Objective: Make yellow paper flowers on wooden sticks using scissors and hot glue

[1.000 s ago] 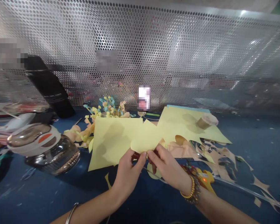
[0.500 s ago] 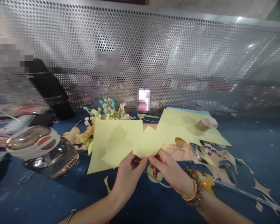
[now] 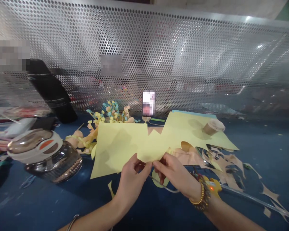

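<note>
Between my hands is a pale yellow piece of paper (image 3: 151, 148), its lower edge pinched at the thumbs and fingertips. My left hand (image 3: 134, 179) is closed on the left part of that edge, and my right hand (image 3: 177, 177) grips the right part. Below the fingers a round yellow paper piece (image 3: 158, 178) lies on the dark blue table, with a white cable (image 3: 171, 190) by it. Beside my right wrist sits a yellow glue gun (image 3: 214, 188) with a small red light and a clear stick (image 3: 255, 200) reaching right.
Large yellow sheets (image 3: 113, 144) lie beyond my hands; a tape roll (image 3: 214, 127) rests on the right one. Peach paper scraps (image 3: 231, 170) spread at right. To the left stand a dark glass jar (image 3: 54, 160) and paper flowers (image 3: 110, 112). A perforated metal panel (image 3: 139, 41) closes the back.
</note>
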`<state>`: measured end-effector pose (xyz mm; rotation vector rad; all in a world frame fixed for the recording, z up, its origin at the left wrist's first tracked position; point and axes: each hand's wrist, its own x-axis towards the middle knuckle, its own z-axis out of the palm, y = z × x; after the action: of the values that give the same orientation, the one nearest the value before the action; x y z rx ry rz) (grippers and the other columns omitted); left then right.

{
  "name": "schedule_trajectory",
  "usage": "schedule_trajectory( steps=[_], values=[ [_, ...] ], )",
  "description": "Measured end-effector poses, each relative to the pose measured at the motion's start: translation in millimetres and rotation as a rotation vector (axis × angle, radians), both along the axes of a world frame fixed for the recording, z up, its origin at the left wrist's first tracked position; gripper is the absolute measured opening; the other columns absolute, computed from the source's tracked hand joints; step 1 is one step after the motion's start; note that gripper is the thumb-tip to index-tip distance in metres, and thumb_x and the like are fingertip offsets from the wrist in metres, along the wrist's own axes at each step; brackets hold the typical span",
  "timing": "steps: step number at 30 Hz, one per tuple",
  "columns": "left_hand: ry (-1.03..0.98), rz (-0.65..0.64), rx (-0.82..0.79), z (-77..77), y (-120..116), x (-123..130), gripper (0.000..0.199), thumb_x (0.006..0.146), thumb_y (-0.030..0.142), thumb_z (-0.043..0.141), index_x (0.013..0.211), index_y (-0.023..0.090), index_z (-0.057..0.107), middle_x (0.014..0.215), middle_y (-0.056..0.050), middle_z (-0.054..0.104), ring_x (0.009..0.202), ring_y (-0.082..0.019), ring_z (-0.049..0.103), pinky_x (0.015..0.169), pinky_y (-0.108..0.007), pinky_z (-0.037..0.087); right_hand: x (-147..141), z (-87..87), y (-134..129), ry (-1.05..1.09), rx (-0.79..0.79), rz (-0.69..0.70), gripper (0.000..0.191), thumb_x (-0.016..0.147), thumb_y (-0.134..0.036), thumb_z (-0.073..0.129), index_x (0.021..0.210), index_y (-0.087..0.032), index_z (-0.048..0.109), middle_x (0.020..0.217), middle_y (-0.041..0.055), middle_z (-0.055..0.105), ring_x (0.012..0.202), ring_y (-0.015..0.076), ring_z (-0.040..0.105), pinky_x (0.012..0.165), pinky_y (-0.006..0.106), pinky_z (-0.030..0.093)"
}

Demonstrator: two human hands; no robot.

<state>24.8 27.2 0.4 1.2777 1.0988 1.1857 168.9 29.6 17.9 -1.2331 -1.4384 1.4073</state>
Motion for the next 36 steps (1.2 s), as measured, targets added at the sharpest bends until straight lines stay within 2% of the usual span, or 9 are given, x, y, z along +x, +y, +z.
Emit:
schedule_trajectory(
  steps=[4, 8, 11, 16, 21, 29, 32, 36],
  values=[
    [0.009, -0.002, 0.017, -0.1, 0.3, 0.7, 0.023, 0.079, 0.027, 0.061, 0.099, 0.016, 0.060, 0.076, -0.002, 0.065, 0.075, -0.018, 0.062, 0.068, -0.027, 0.049, 0.1, 4.3, 0.4, 0.072, -0.088, 0.015, 0.022, 0.081, -0.036, 0.058, 0.077, -0.016, 0.051, 0.062, -0.0053, 0.049, 0.044, 0.0068, 0.049, 0.042, 0.021, 0.045],
    [0.045, 0.003, 0.008, 0.0, 1.0, -0.5, 0.023, 0.079, 0.028, 0.061, 0.098, 0.016, 0.060, 0.077, -0.002, 0.065, 0.077, -0.018, 0.062, 0.065, -0.026, 0.048, 0.2, 8.2, 1.1, 0.139, -0.212, 0.016, 0.016, 0.081, -0.030, 0.057, 0.076, -0.015, 0.052, 0.063, -0.0042, 0.050, 0.046, 0.0066, 0.048, 0.042, 0.021, 0.044],
    [0.036, 0.006, -0.005, 1.0, 2.4, -2.1, 0.023, 0.079, 0.028, 0.061, 0.099, 0.016, 0.059, 0.078, -0.002, 0.066, 0.077, -0.018, 0.063, 0.066, -0.025, 0.048, 0.8, 10.0, 2.2, 0.140, -0.247, 0.017, 0.019, 0.084, -0.032, 0.054, 0.075, -0.016, 0.051, 0.066, -0.0021, 0.051, 0.051, 0.0076, 0.049, 0.042, 0.020, 0.046],
    [0.051, 0.034, -0.054, 4.8, 3.2, -3.4, 0.026, 0.078, 0.029, 0.062, 0.100, 0.016, 0.060, 0.079, -0.002, 0.068, 0.070, -0.016, 0.062, 0.058, -0.023, 0.046, 4.4, 6.6, 5.1, 0.078, -0.209, -0.010, 0.026, 0.085, -0.040, 0.054, 0.074, -0.017, 0.050, 0.067, -0.0017, 0.052, 0.051, 0.0086, 0.049, 0.040, 0.021, 0.048],
    [0.000, 0.007, -0.032, 3.8, 2.5, -2.7, 0.025, 0.077, 0.028, 0.063, 0.099, 0.015, 0.060, 0.078, -0.002, 0.068, 0.077, -0.018, 0.063, 0.065, -0.025, 0.048, 5.7, 3.9, 5.8, -0.004, -0.135, 0.027, 0.021, 0.084, -0.036, 0.057, 0.077, -0.017, 0.051, 0.066, -0.0024, 0.051, 0.050, 0.0088, 0.050, 0.039, 0.022, 0.051],
    [0.006, 0.007, -0.017, -0.3, 5.8, -3.7, 0.025, 0.077, 0.028, 0.064, 0.097, 0.015, 0.060, 0.071, -0.001, 0.064, 0.075, -0.018, 0.062, 0.062, -0.025, 0.048, 3.9, 7.2, 5.3, 0.083, -0.229, 0.022, 0.018, 0.082, -0.031, 0.059, 0.078, -0.016, 0.051, 0.063, -0.0041, 0.049, 0.049, 0.0072, 0.047, 0.038, 0.019, 0.049],
    [0.064, 0.024, -0.032, -0.3, 5.4, -5.0, 0.025, 0.077, 0.032, 0.063, 0.094, 0.014, 0.060, 0.068, -0.001, 0.062, 0.070, -0.018, 0.061, 0.056, -0.025, 0.046, 4.3, 4.2, 5.4, 0.070, -0.169, 0.028, 0.023, 0.084, -0.037, 0.057, 0.078, -0.016, 0.050, 0.063, -0.0048, 0.048, 0.046, 0.0064, 0.046, 0.038, 0.020, 0.050],
    [0.078, 0.029, -0.053, 0.4, 4.0, -5.2, 0.025, 0.076, 0.033, 0.064, 0.092, 0.013, 0.059, 0.073, -0.004, 0.065, 0.065, -0.016, 0.059, 0.053, -0.024, 0.044, 4.7, 0.9, 5.5, -0.028, -0.029, 0.051, 0.027, 0.085, -0.042, 0.054, 0.084, -0.016, 0.050, 0.066, -0.0047, 0.048, 0.044, 0.0063, 0.049, 0.040, 0.022, 0.050]
  ],
)
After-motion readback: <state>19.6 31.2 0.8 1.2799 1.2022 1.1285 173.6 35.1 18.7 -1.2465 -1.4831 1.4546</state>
